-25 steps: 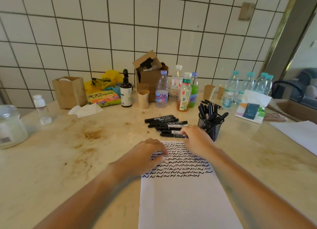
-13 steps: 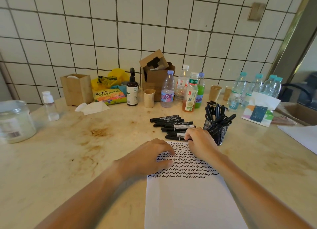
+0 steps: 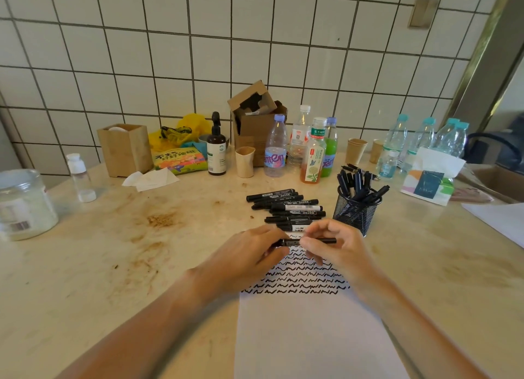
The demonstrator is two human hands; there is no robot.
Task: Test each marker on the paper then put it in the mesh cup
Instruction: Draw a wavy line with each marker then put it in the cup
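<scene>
Both hands, left hand (image 3: 249,251) and right hand (image 3: 334,248), grip one marker (image 3: 295,242) horizontally over the paper (image 3: 309,336) top edge. Mesh cup (image 3: 355,211) stands at 2 o'clock; loose markers (image 3: 286,205) at 12.

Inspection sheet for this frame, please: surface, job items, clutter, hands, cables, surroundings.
Surface: beige stone table with brown stains.
Job's things: paper with rows of black squiggles at its top; loose markers lying beside the mesh cup, which already holds markers; one held marker above the paper.
Clutter: bottles, paper cups, cardboard box, wooden box, tissue pack, plastic jar.
Hands: left hand and right hand both grip the held marker, one at each end.
Cables: nothing seen.
Surroundings: white tiled wall; doorway at right.
</scene>
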